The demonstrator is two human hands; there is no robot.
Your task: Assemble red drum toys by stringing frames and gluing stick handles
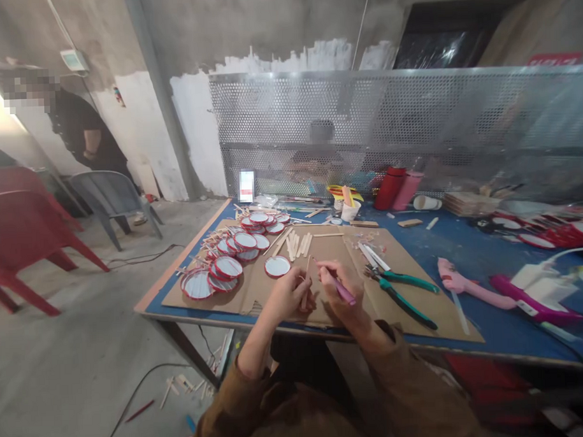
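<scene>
My left hand (290,290) is closed, pinching a thin wooden stick (308,266) upright between thumb and fingers. Close beside it, my right hand (341,285) grips a pink pen (344,293), its tip pointing at the stick; whether they touch I cannot tell. Both hands are over a cardboard sheet (371,318). Just beyond them lie a round white disc with a red rim (277,266) and a small bunch of flat wooden sticks (298,245). More red-rimmed discs (229,266) are piled to the left.
Green-handled pliers (406,297) lie on the cardboard at right, then a pink glue gun (470,289) with white plugs (542,280) beyond. Along the back stand a paper cup (351,210), a red bottle (390,188) and a perforated metal screen (278,117). A person (85,127) stands far left near chairs.
</scene>
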